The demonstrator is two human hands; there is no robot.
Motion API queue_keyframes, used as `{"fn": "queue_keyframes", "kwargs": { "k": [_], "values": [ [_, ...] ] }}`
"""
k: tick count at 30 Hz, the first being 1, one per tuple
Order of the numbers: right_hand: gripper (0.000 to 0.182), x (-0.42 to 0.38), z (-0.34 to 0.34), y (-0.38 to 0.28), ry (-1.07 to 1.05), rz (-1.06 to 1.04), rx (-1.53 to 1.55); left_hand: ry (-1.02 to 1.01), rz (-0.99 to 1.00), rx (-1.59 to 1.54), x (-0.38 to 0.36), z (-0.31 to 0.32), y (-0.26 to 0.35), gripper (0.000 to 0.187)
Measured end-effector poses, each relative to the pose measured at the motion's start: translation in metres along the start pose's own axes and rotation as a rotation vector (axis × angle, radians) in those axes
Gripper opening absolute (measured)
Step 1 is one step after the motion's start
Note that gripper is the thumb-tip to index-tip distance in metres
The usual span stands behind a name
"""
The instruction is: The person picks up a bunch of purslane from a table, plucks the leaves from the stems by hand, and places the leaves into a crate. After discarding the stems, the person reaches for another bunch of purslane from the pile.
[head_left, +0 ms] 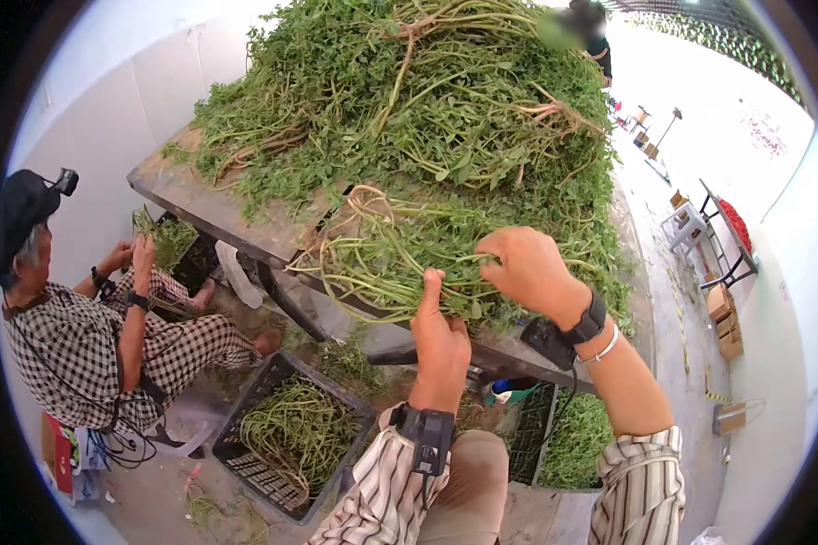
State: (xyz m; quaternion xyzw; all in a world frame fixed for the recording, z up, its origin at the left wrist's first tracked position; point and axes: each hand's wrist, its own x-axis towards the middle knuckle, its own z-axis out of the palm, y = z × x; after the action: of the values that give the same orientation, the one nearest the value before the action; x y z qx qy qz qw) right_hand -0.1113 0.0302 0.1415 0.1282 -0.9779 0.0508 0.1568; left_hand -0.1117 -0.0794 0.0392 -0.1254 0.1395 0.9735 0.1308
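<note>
My left hand (441,343) is closed around long green stems (373,263) at the table's front edge, thumb pointing up. Pale, root-like ends curl out on the left of this bunch. Just to the right, my right hand (534,277) is bent over with its fingers pinched on a thin leafy stem. Behind both hands rises a large heap of leafy green plants (427,118), with brownish roots showing in places. The fingertips of my right hand are partly hidden by the greens.
The table (218,213) has a bare corner at left. Below stand a black crate (236,418) of stems and another crate (545,427) of greens. A seated person (82,345) at left handles greens beside a further crate (195,268). Stools and boxes (723,318) line the right wall.
</note>
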Motion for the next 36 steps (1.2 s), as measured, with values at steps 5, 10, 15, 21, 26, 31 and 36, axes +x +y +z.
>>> {"fn": "queue_keyframes", "kwargs": {
  "k": [5,10,15,21,26,31,36],
  "values": [
    [0.020,-0.015,-0.007,-0.020,0.076,-0.057,0.070,-0.021,-0.029,0.091,-0.006,0.003,0.004,0.034],
    [0.019,-0.024,0.000,-0.032,0.054,-0.113,0.104,-0.098,-0.010,0.095,-0.008,0.004,0.007,0.034],
    [0.021,-0.025,0.003,-0.040,0.091,-0.177,0.101,-0.206,-0.044,0.078,-0.002,-0.003,0.005,0.033],
    [0.015,-0.023,0.019,-0.020,0.192,-0.120,0.159,-0.034,-0.035,0.122,-0.003,0.000,0.004,0.029],
    [0.012,-0.016,0.011,-0.011,0.103,0.400,0.753,0.010,-0.045,0.041,0.002,0.000,-0.005,0.027],
    [0.009,-0.006,-0.023,0.002,0.203,0.546,1.040,0.023,-0.030,-0.028,0.005,0.000,-0.006,0.024],
    [0.014,-0.003,-0.008,0.009,0.097,0.296,0.749,0.037,-0.032,-0.019,0.006,-0.002,-0.009,0.023]
  ]
}}
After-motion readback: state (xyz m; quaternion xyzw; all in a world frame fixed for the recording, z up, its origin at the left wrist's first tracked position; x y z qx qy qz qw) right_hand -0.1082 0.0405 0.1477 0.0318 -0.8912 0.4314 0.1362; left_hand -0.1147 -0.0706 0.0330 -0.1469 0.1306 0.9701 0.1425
